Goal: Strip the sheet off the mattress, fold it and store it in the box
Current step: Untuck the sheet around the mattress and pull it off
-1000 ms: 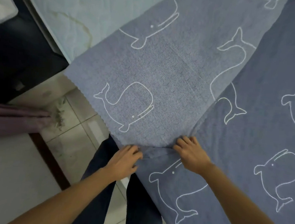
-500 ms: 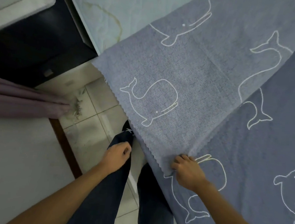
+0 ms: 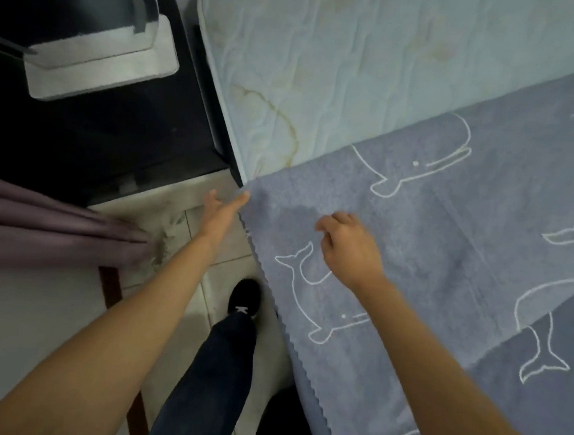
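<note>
Whale-print sheet [image 3: 429, 263] is spread over the near right of the stained mattress [image 3: 325, 66], tiled floor [image 3: 173, 205] and purple curtain [image 3: 37, 225] seen left; left hand [image 3: 222, 212] is held straight-fingered at its far corner, right hand [image 3: 348, 249] loosely curled, empty, above it

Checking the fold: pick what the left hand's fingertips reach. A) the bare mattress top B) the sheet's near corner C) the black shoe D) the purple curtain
B: the left hand stretches straight fingers to the corner of the whale-print sheet.
</note>
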